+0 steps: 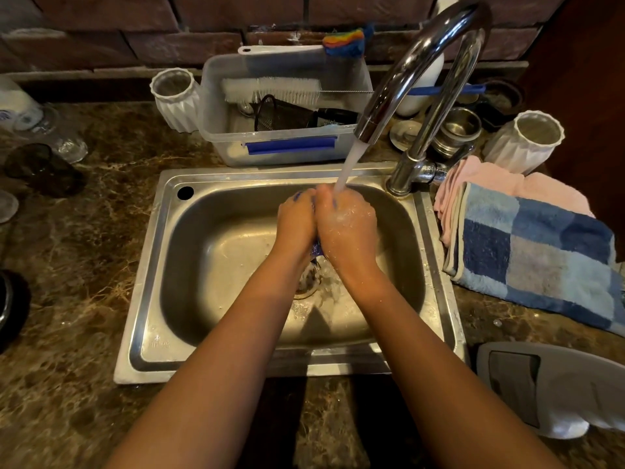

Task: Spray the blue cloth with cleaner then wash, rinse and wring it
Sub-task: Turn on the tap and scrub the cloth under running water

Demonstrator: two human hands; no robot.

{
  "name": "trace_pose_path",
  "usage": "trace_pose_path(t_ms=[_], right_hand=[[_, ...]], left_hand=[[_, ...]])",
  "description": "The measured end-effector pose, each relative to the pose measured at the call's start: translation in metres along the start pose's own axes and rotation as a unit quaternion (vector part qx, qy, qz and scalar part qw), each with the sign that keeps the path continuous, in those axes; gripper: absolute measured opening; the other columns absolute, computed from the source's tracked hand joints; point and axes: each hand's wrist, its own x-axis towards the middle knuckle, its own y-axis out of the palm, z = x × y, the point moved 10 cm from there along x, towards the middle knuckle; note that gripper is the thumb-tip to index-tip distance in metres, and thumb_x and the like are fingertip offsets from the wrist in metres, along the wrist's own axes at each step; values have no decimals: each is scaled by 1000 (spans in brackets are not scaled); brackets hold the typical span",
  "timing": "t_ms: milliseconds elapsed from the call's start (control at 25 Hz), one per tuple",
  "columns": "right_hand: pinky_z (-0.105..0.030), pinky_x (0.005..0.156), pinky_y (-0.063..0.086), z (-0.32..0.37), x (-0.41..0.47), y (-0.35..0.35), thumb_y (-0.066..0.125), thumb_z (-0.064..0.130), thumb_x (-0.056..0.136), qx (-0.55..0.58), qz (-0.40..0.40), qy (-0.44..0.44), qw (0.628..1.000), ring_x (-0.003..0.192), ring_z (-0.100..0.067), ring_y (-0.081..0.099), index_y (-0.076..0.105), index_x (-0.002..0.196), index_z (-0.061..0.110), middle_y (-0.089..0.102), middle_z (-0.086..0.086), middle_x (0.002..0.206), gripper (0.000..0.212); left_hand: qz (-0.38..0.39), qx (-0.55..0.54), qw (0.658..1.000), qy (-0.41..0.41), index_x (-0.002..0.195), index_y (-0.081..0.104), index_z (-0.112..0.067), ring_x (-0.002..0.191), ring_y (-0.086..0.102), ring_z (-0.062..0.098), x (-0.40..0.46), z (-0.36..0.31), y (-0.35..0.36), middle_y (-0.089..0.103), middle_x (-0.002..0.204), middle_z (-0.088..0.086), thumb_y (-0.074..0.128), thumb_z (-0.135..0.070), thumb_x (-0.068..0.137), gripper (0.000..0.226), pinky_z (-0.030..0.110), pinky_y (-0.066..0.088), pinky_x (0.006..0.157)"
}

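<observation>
My left hand and my right hand are pressed together over the steel sink, both closed around the blue cloth. Only small bits of the cloth show, between my palms and at my left fingertips. Water runs from the chrome tap onto my right hand, which is wet and foamy. The cleaner bottle lies on its side on the counter at the lower right.
A clear plastic tub with brushes stands behind the sink, flanked by two white ribbed vases. A blue checked towel and a pink cloth lie right of the sink. Glasses stand at the left.
</observation>
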Motion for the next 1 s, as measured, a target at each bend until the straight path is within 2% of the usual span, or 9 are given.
trace_pose_path(t_ms=[120,240,320,400,480,640,760,840,1000], right_hand=[[-14,71,45,-13,0,6,61,23,84,159,41,48,985,80,-3,53,47,94,25,51,9,88,17],[-35,91,50,-37,-15,38,53,36,89,474,161,252,828,99,-19,62,59,97,19,64,-3,98,21],[-40,92,50,-43,-18,44,47,46,89,539,149,299,773,99,-24,62,65,95,15,66,-9,96,36],[-31,83,54,-42,-19,43,44,42,91,518,133,288,795,84,-15,65,65,87,16,68,-3,79,34],[-21,65,52,-37,-21,42,42,31,94,486,116,266,824,67,-7,61,62,80,18,64,6,60,28],[-18,65,50,-36,-10,24,36,22,97,263,79,168,947,75,-9,57,58,96,12,56,7,75,25],[-18,59,45,-24,-6,11,38,31,96,84,71,93,990,70,-6,56,61,96,15,59,5,79,28],[-26,66,52,-18,-7,6,40,32,95,56,57,68,994,75,-11,61,62,102,13,63,0,85,30],[-9,53,46,-23,-16,12,43,35,93,96,103,75,987,73,-5,58,50,112,16,58,2,92,28]], left_hand=[[-11,-166,985,-46,111,57,-15,92,62,23,4,6,-10,62,101,9,46,-16,93,21,31,55,76],[84,-87,985,121,128,46,-27,117,53,19,-10,-23,-5,50,131,2,45,-7,91,42,35,49,95],[109,48,966,230,125,49,-30,123,47,18,-31,-30,8,49,135,2,48,-26,88,38,39,41,103],[22,225,925,307,109,58,-27,116,50,17,-39,-32,16,59,118,-1,41,-46,85,34,45,35,104],[-59,285,898,331,98,58,-21,100,54,18,-40,-39,13,59,99,-2,35,-47,85,37,45,40,97],[-48,271,900,337,97,60,-7,72,50,-1,-37,-47,19,56,87,-1,47,-20,94,18,0,39,68],[-67,194,955,212,84,59,-12,62,53,4,-17,-38,7,58,72,-1,43,-18,96,21,1,42,56],[-63,138,979,136,88,61,-3,70,58,23,-10,-27,3,63,84,19,42,-17,95,24,20,52,68],[-56,-26,995,-83,95,59,-14,88,61,25,-3,15,-7,64,97,12,45,-26,93,18,31,51,71]])
